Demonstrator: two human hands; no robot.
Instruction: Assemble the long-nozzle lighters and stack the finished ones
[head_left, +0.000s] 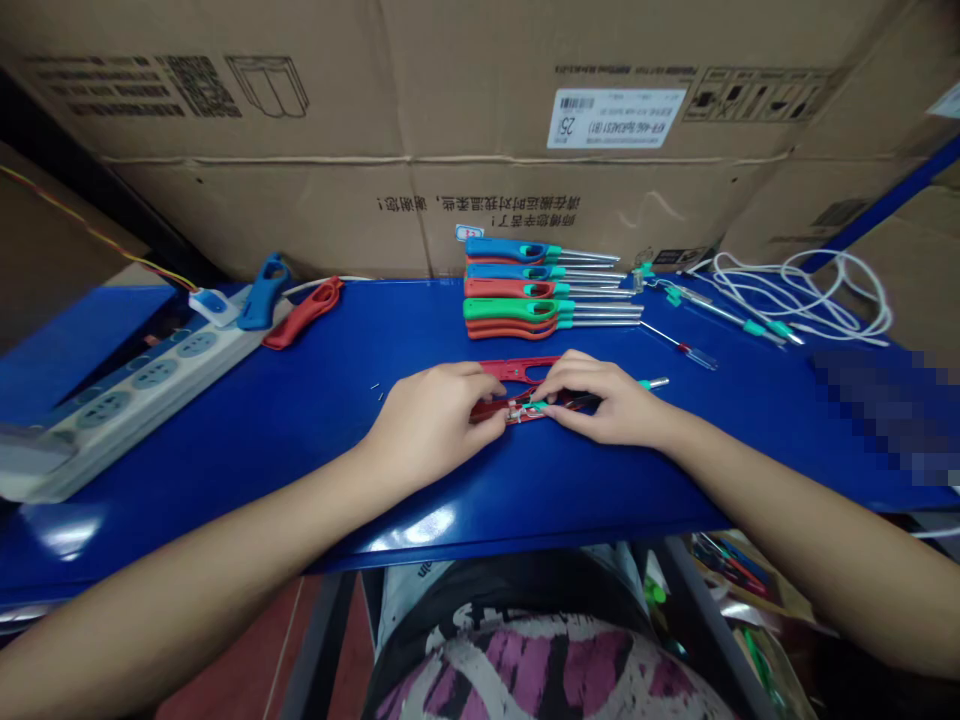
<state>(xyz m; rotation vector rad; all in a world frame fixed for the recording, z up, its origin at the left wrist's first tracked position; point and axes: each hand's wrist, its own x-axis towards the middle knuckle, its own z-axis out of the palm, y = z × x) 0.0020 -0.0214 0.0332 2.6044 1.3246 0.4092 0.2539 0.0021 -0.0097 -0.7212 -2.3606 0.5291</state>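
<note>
An opened red lighter casing [491,412] with white and teal inner parts lies on the blue tabletop, between my hands. My left hand [435,412] grips its left end between thumb and fingers. The fingers of my right hand [611,400] are pinched together at the teal part [535,407] in the casing's middle. A metal tube tip [658,382] with a teal collar shows beyond my right hand. Just behind lies another red casing half [517,369], close to the fingers of both hands. Parts of the casing are hidden under my fingers.
Long-nosed lighters [510,310] are stacked behind my hands. A screwdriver [697,355], metal tubes with teal parts [709,300] and a coiled white cable [817,290] lie right. Left are a power strip [157,375] and blue [262,300] and red casings [304,312]. Cardboard [300,210] stands behind.
</note>
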